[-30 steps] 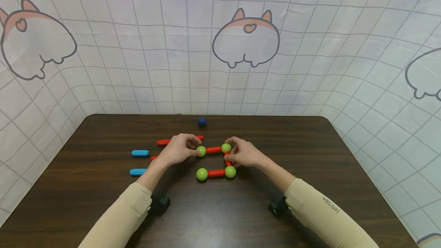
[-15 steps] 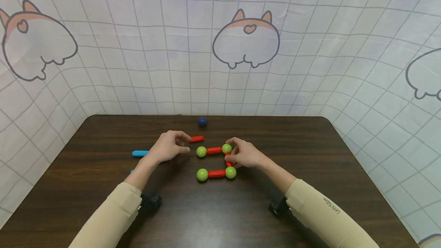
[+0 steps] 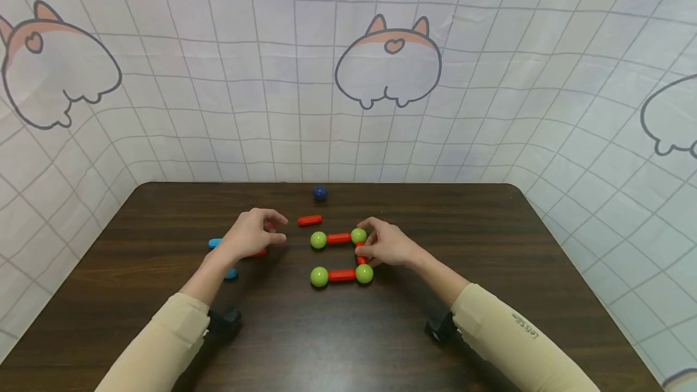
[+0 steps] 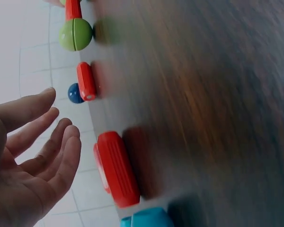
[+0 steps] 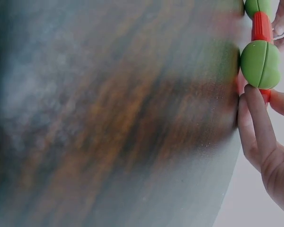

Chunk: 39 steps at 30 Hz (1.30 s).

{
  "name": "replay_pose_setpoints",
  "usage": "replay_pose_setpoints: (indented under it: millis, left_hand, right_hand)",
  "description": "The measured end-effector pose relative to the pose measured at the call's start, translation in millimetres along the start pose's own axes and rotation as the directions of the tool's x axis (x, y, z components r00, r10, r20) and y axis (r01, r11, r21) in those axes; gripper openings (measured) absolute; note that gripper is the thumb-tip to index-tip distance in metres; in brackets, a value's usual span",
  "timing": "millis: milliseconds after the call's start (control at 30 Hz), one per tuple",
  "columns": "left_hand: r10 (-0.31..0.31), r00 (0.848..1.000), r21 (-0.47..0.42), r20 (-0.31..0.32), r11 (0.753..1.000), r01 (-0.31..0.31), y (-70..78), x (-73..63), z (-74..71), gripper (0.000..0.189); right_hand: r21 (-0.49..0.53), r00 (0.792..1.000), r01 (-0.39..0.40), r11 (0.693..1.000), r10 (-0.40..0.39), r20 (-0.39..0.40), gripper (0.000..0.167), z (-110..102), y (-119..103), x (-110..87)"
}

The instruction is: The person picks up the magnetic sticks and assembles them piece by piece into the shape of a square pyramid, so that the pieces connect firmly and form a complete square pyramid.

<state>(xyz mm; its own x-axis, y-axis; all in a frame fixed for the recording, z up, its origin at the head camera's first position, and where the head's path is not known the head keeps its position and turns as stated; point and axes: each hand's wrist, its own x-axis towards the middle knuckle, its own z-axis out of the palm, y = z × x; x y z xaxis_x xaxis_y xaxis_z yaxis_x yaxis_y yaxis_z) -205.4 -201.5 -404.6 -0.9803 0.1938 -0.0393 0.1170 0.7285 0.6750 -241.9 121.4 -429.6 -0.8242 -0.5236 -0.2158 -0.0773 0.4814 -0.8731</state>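
Green balls and red rods form a three-sided shape on the table, open to the left. Its far side has a red rod (image 3: pixel 338 238) between two green balls; the near side has another red rod (image 3: pixel 342 275). My right hand (image 3: pixel 389 244) pinches the short red rod (image 3: pixel 361 258) joining the two right-hand balls, fingertips close to the far green ball (image 3: pixel 358 235). My left hand (image 3: pixel 247 238) hovers with loosely bent, parted fingers, holding nothing. Beneath it lie loose red rods (image 4: pixel 117 169), partly hidden in the head view. One green ball (image 3: pixel 318 240) ends the far side.
A loose red rod (image 3: pixel 310 220) lies behind the shape, with a dark blue ball (image 3: pixel 320 193) near the back edge. Two blue rods, one the nearer blue rod (image 3: pixel 231 273), are partly covered by the left arm. Patterned white cloth (image 3: pixel 305 107) surrounds the dark table (image 3: pixel 463 222).
My left hand has let go of the far left green ball and moved left, over the loose red rods. The right hand and the joined shape have stayed in place.
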Motion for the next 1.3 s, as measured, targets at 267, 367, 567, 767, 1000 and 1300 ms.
replay_pose_setpoints:
  millis: [267,367,567,767,1000,1300]
  left_hand:
    - [-0.021,0.998,0.076,0.053,0.997,0.017,-2.4,-8.0,-5.7,0.033]
    - [-0.023,0.998,0.092,0.060,0.996,0.017,-4.4,-12.2,-6.9,0.033]
    - [-0.017,0.998,0.143,0.065,0.990,0.008,-6.5,-21.5,-11.1,0.033]
    - [-0.025,0.997,0.200,0.077,0.980,0.009,-8.2,-26.9,-13.5,0.033]
    - [-0.001,0.996,0.222,0.094,0.975,-0.020,-12.5,-30.7,-13.9,0.029]
    - [0.023,0.995,0.243,0.099,0.969,-0.047,-17.5,-31.4,-12.0,0.027]
  right_hand:
    - [-0.012,1.000,0.005,1.000,-0.005,-0.002,0.059,-1.5,-2.7,-1.2]
    - [-0.012,1.000,-0.001,1.000,0.001,-0.002,0.059,-2.2,-4.2,-2.3]
    - [-0.008,0.999,-0.036,0.999,0.036,0.000,0.057,-4.6,-3.5,-4.8]
    - [-0.121,0.999,-0.054,0.991,0.052,-0.014,0.040,-6.9,-5.3,-3.9]
    - [-0.277,0.999,0.034,0.960,-0.031,0.017,0.027,-9.0,-7.0,-0.9]
    - [-0.271,0.999,0.026,0.962,-0.018,0.030,0.022,-13.3,-5.6,-8.5]
